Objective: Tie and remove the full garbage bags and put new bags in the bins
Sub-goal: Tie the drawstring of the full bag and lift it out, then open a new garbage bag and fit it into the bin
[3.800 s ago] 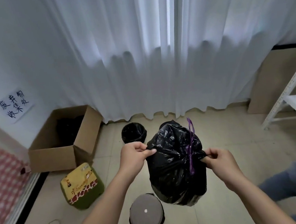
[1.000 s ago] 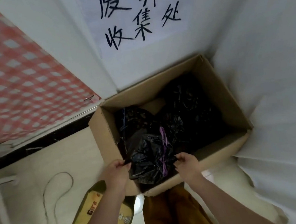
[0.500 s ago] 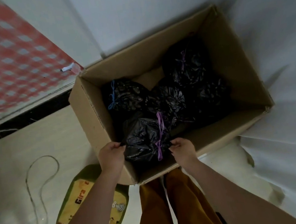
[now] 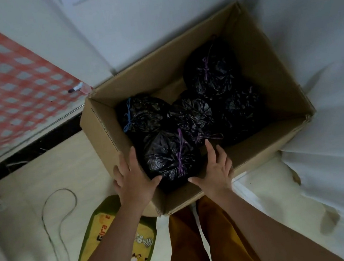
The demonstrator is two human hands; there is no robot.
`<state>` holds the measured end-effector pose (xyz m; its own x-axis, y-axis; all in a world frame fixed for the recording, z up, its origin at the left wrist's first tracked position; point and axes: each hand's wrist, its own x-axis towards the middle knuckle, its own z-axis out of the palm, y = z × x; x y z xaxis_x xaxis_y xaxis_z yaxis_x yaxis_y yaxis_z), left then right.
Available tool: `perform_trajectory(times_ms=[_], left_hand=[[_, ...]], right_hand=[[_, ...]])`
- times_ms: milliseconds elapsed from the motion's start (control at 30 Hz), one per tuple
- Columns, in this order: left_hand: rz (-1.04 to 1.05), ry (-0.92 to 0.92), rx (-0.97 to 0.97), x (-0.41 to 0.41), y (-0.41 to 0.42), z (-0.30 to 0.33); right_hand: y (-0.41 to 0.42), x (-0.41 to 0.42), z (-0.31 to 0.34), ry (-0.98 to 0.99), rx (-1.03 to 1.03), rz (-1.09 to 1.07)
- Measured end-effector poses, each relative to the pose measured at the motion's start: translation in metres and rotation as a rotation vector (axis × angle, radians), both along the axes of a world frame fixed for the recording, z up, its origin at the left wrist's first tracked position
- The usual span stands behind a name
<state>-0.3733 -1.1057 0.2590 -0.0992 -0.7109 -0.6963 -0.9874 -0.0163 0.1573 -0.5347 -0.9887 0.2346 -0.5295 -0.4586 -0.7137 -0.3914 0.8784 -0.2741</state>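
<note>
- Black plastic, tied off with a purple drawstring (image 4: 179,151): that's the nearest garbage bag (image 4: 166,157), sitting in the near corner of the cardboard box (image 4: 265,52), right against the near wall.
- Left hand (image 4: 132,179) is spread flat, fingers straight, thumb just at the bag's lower edge, holding nothing.
- Right hand (image 4: 216,167) mirrors it on the other side, fingers splayed and relaxed, thumb pointing in toward the bag. Nothing gripped there either.
- Both palms flank the bag over the box's near rim, so I'd read this as the let-go: the bag looks settled and the hands are no longer carrying it.
- Deeper in the box lie more tied black bags: one with a blue tie (image 4: 129,118) at the left wall, one with a purple tie (image 4: 211,70) toward the far side, and two more packed between them.
- They're wedged shoulder to shoulder, which is likely why this one went into the free near corner.
- Box sits on the tiled floor in the room's corner, white curtain (image 4: 325,88) to the right, red checked cloth (image 4: 6,75) to the left.
- On the floor nearer the person: a green and yellow printed container (image 4: 115,236) by the left forearm, and a loose grey cable (image 4: 50,212) curling further left.
- No bins in sight from here, so fresh liners, by my guess, come next elsewhere.
</note>
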Motion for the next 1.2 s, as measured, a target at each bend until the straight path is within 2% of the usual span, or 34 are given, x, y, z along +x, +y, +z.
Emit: perform_trajectory(times_ms=[133, 267, 500, 733, 933, 1200], left_hand=[[-0.243, -0.038, -0.1, -0.015, 0.002, 0.006], [-0.388, -0.013, -0.135, -0.037, 0.006, 0.009], [-0.62, 0.047, -0.128, -0.077, 0.028, 0.022], [-0.917, 0.055, -0.127, -0.118, 0.076, 0.047], [-1.203, 0.042, -0.129, -0.149, 0.161, 0.057], [-1.542, 0.102, -0.024, -0.172, 0.335, 0.049]], right_hand=[[0.007, -0.004, -0.002, 0.077, -0.031, 0.015], [0.019, -0.01, -0.002, 0.117, -0.08, -0.051], [0.061, -0.024, 0.015, 0.186, -0.121, -0.268], [0.141, -0.008, 0.034, 0.202, -0.109, -0.606], [0.236, 0.016, 0.04, 0.193, -0.043, -0.939], [0.417, 0.051, 0.033, 0.22, 0.051, -1.356]])
